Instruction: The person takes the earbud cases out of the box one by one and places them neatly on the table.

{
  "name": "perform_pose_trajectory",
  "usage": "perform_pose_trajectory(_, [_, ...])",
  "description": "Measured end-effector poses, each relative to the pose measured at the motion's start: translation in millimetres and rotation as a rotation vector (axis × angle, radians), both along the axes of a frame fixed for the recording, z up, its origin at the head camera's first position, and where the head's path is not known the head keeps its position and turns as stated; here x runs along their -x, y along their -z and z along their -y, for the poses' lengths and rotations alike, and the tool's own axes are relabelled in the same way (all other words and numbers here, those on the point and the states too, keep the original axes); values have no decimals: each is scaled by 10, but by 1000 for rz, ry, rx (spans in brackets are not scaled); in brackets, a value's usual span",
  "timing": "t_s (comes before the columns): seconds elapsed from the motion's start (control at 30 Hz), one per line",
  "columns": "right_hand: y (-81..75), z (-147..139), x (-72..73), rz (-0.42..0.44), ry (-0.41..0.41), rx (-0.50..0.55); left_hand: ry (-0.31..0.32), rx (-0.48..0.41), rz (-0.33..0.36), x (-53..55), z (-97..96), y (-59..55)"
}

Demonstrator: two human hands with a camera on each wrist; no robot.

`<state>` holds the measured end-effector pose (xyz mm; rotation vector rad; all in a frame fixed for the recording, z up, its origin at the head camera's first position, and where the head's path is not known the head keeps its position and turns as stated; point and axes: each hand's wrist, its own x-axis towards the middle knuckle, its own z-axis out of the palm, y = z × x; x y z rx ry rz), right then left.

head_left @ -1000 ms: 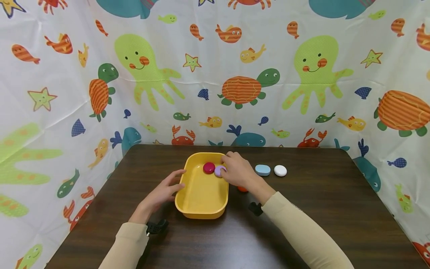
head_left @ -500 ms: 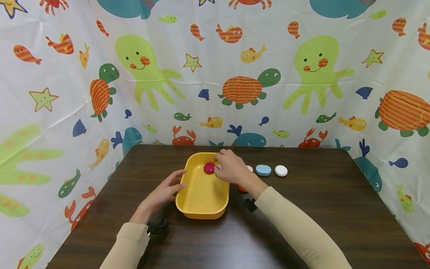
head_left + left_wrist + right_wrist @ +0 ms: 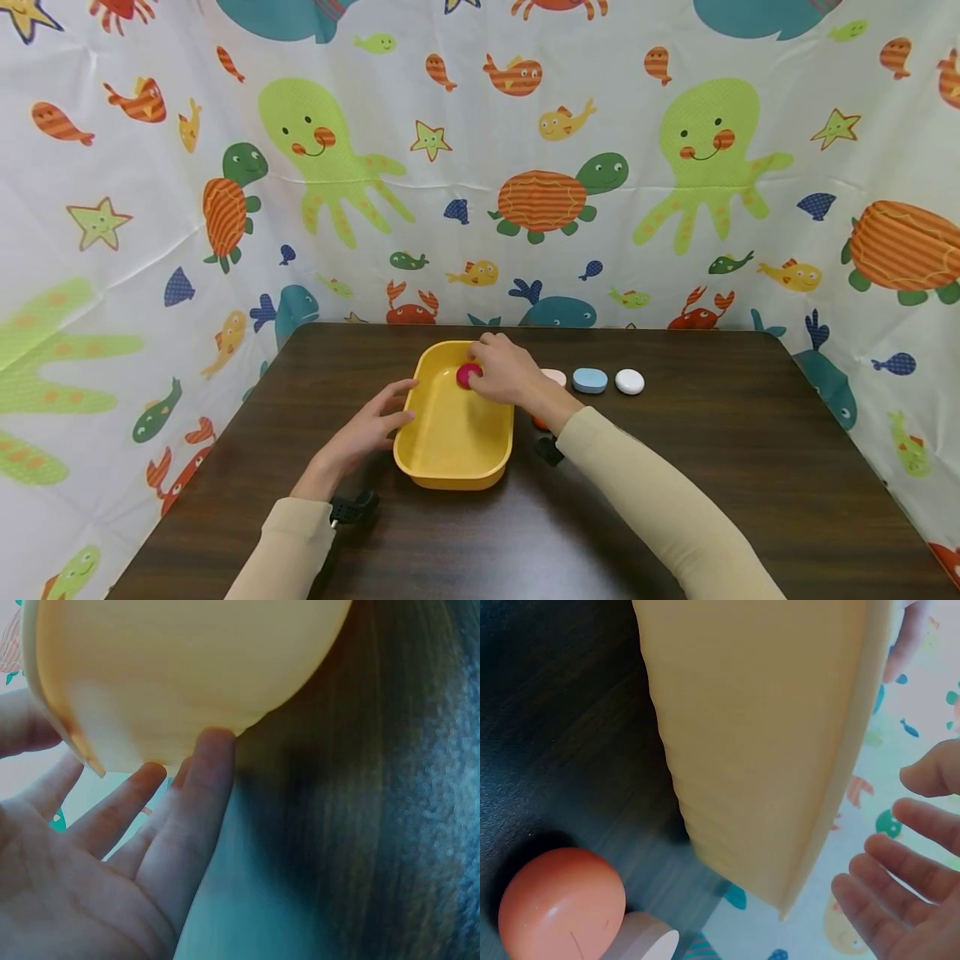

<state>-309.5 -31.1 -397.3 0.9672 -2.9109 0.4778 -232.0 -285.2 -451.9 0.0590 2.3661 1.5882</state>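
A yellow tray (image 3: 450,442) stands on the dark wooden table (image 3: 712,467). My left hand (image 3: 367,425) lies beside it, its straight fingers (image 3: 187,795) touching the tray's outer wall (image 3: 187,675). My right hand (image 3: 504,372) reaches over the tray's far end, right next to a red disc (image 3: 465,375) lying inside. In the right wrist view its fingers (image 3: 900,877) are loosely spread above the tray's rim (image 3: 832,825) with nothing between them. The lilac piece is hidden under this hand.
Right of the tray lie a pale pink piece (image 3: 557,377), a light blue piece (image 3: 589,380) and a white piece (image 3: 629,382) in a row. An orange piece (image 3: 562,904) sits beside the tray under my right wrist. A sea-creature curtain (image 3: 480,167) surrounds the table.
My right hand moved left over the tray's far end, carrying the lilac piece, which is now out of sight, and uncovered the pale pink piece. The left hand stayed at the tray's side.
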Motion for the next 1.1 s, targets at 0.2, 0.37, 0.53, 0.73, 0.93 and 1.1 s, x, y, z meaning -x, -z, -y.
perform_pose_trajectory(0.2, [58, 88, 42, 19, -16, -28, -3, -1, 5, -12, -1, 3])
perform_pose_trajectory(0.37, [123, 166, 74, 45, -27, -60, -11, -7, 6, -34, 8, 12])
perform_pose_trajectory(0.53, [186, 221, 107, 48, -44, -86, -13, -7, 9, -49, 29, 18])
perform_pose_trajectory(0.73, [226, 250, 139, 64, -53, -111, -13, -9, 4, -46, 23, 19])
perform_pose_trajectory(0.93, [248, 282, 162, 72, -54, -146, -16, -21, 2, -18, 9, 20])
perform_pose_trajectory(1.1, [276, 303, 178, 91, -58, -181, -18, -12, 4, -18, 0, 9])
